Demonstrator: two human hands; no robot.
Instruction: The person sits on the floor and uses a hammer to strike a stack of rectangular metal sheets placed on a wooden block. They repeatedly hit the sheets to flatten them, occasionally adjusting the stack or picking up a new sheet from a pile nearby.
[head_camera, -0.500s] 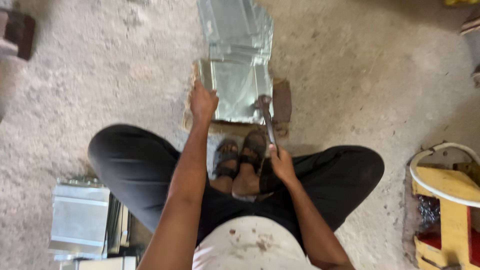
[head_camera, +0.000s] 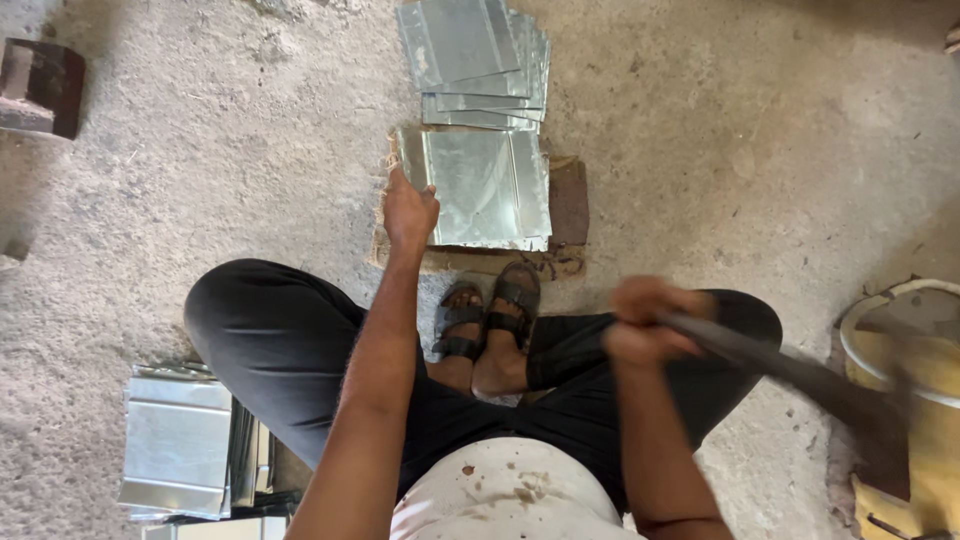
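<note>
I'm seeing the concrete floor (head_camera: 200, 170) carrying a wooden block (head_camera: 568, 205), and on it the folded metal sheet (head_camera: 480, 185) is lying. I'm judging a hammering step: the left hand (head_camera: 410, 212) is pressing the sheet's near-left corner flat, while the right hand (head_camera: 645, 322) is gripping a raised, blurred hammer (head_camera: 800, 380), well apart from it, needing a square blow

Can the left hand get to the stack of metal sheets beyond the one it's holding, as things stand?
Probably yes. The left hand rests on the near-left edge of the folded sheet on the block; the stack lies just beyond, with bare floor alongside. Nothing blocks it.
</note>
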